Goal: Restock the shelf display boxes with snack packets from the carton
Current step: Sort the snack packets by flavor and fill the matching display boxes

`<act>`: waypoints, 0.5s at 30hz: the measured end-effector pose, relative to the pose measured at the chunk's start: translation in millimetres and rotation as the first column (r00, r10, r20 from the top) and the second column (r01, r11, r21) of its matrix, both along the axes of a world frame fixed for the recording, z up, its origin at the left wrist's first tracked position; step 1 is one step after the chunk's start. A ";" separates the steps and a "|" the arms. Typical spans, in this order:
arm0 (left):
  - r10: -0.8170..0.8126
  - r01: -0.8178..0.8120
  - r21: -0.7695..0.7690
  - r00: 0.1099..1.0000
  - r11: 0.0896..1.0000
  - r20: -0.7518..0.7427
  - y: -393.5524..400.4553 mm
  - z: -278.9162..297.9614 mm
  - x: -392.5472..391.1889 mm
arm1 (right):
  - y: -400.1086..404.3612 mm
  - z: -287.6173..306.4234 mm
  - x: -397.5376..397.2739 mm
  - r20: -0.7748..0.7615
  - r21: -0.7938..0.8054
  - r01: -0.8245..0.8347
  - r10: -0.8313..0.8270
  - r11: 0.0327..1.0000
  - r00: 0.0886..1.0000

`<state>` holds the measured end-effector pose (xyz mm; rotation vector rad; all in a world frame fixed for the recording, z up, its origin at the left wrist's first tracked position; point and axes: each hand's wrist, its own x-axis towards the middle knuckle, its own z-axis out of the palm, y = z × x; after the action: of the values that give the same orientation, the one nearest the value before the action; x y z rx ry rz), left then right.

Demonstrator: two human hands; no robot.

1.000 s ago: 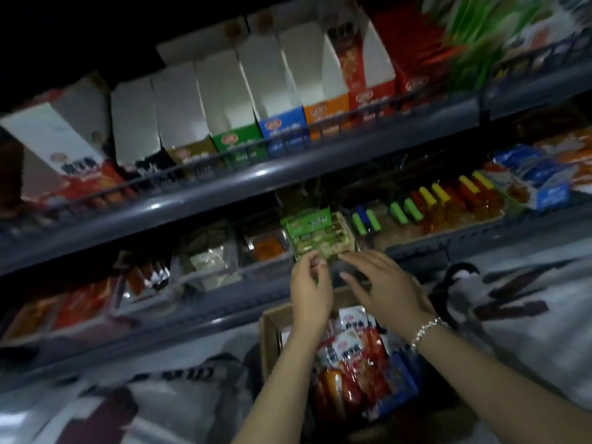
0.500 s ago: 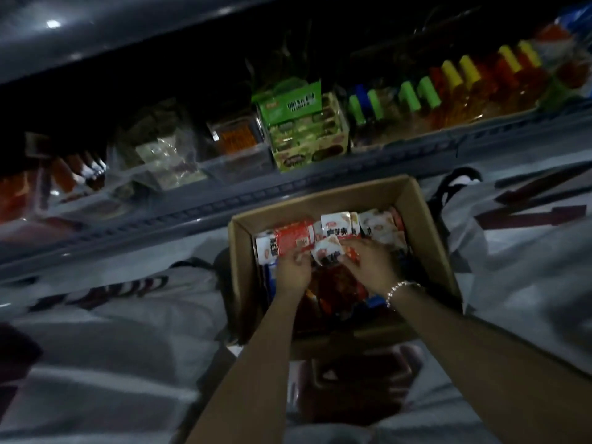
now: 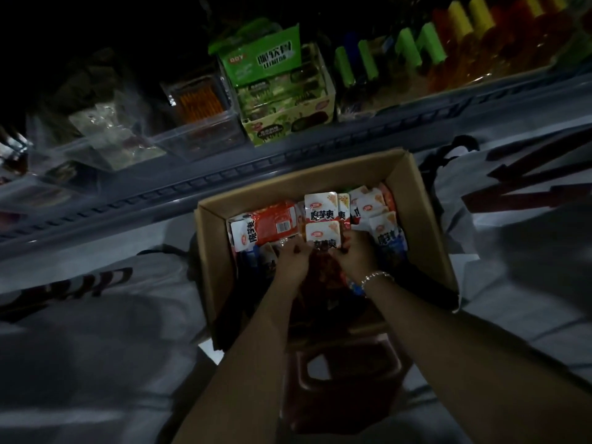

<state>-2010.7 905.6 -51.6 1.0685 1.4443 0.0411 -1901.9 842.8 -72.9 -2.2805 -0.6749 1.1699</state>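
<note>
A brown carton [image 3: 426,225] sits below the shelf, filled with red, white and blue snack packets. Both hands are down inside it. My left hand [image 3: 293,259] and my right hand [image 3: 360,254], which wears a beaded bracelet, together grip a small bunch of white-topped red packets [image 3: 323,233] at the carton's middle. More loose packets [image 3: 272,224] lie to the left and right of them. On the shelf above stands a green display box [image 3: 285,123] with green packets in it.
A grey shelf rail [image 3: 288,161] runs across above the carton. Clear plastic tubs [image 3: 198,136] with other snacks stand left of the green box, and rows of green, yellow and red packs [image 3: 448,36] fill the right. A dark stool [image 3: 346,373] carries the carton.
My hands came down from the green display box on the shelf into the carton and took hold of a bunch of packets. The view has tilted downward.
</note>
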 end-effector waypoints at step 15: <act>0.190 -0.178 -0.102 0.976 0.979 0.112 1.1 -9.6 2.2 | 0.7 6.3 11.6 -0.174 0.014 0.214 -0.209 0.977 0.962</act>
<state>-2008.5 906.7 -61.2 0.8410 1.4179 0.1682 -1890.3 843.5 -66.7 -2.1328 -0.3720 1.2233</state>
